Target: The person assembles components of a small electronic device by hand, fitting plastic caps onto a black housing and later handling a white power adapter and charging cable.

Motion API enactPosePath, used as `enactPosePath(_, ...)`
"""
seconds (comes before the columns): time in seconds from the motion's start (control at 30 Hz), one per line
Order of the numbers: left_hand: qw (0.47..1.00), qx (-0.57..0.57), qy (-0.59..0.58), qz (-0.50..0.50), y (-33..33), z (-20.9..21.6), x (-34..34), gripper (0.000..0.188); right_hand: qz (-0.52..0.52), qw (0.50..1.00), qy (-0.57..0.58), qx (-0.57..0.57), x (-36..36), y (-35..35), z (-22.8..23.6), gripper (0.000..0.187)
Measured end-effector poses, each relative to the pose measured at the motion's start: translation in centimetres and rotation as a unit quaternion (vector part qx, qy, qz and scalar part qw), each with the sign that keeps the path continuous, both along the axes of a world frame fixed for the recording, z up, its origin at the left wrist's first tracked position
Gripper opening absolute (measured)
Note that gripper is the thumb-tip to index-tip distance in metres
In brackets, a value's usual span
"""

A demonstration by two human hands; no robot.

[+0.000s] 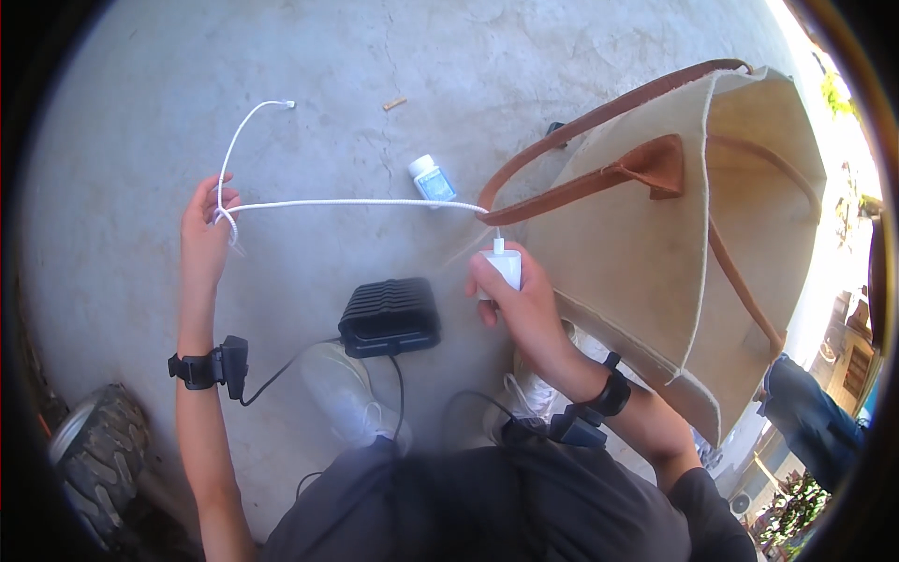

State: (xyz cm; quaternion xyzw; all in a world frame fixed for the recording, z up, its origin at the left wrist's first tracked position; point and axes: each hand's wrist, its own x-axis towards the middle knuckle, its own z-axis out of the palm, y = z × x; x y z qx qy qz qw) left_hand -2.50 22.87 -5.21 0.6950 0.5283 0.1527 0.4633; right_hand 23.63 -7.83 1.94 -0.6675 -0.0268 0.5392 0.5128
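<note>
A white charging cable (pixel 346 202) runs between my hands. My left hand (pixel 204 208) is closed on it near a small loop, and the cable's free end curves up and away to a plug. In my right hand (pixel 524 298) is a white charger block (pixel 506 266), with a cable plug standing in its far side. Close to the charger, part of the cable is hidden at the brown strap of a large beige tote bag (pixel 609 253). Beyond the cable stands or lies a small white bottle (pixel 426 172) with a blue label; its lower edge meets the cable in view.
A black ribbed box (pixel 391 317) with thin black cords sits by my shoes (pixel 342 389). A small brown stub (pixel 394 104) lies farther off on the grey concrete floor (pixel 300 56). A treaded tyre (pixel 98 459) is at the lower left, and a blue-clad leg (pixel 810 417) shows beyond the bag.
</note>
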Motion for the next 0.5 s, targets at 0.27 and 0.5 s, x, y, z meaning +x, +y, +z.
enactPosePath(0.27, 0.994, -0.009, 0.060, -0.086, -1.7, 0.7, 1.1, 0.058, 0.005, 1.000, -0.006, -0.007, -0.2, 0.2, 0.1, 0.040)
enactPosePath(0.5, 0.972, -0.001, 0.130, -0.196, -3.2, 1.2, 2.3, 0.060, 0.008, 1.000, -0.006, -0.014, -0.3, 0.1, 0.2, 0.042)
